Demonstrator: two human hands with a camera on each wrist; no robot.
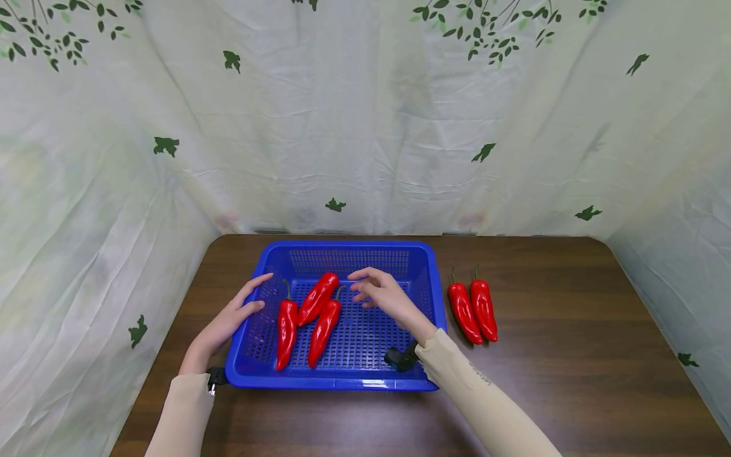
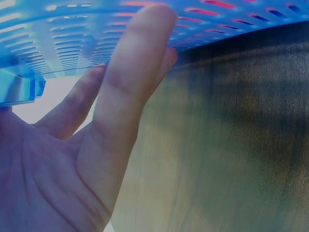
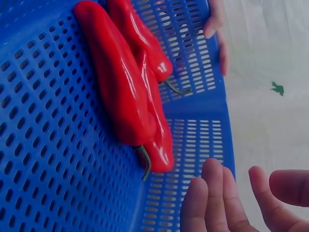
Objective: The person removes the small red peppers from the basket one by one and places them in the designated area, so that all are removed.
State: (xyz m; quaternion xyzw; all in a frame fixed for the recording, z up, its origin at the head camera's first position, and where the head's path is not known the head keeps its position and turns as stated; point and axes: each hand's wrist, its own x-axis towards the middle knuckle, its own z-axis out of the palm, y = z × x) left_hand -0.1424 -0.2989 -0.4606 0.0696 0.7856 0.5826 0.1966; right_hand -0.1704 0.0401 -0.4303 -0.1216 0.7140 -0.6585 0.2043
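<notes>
A blue plastic basket [image 1: 354,245] with perforated walls stands on the table. Three glossy red chili peppers lie inside: a left one [image 1: 287,333], a lower middle one [image 1: 325,331] and an upper one [image 1: 318,299] resting close against them. My left hand [image 1: 224,322] grips the basket's left side; the left wrist view shows its fingers [image 2: 130,72] against the outer wall. Over the basket's middle, right of the peppers, hovers my right hand [image 1: 381,293], its fingers loosely spread and holding nothing. In the right wrist view one pepper [image 3: 116,87] partly covers another.
Two more red peppers, a left one [image 1: 465,314] and a right one [image 1: 484,311], lie side by side on the brown wooden table [image 1: 577,330], right of the basket. A pale curtain [image 1: 365,139] with leaf prints hangs behind and at both sides.
</notes>
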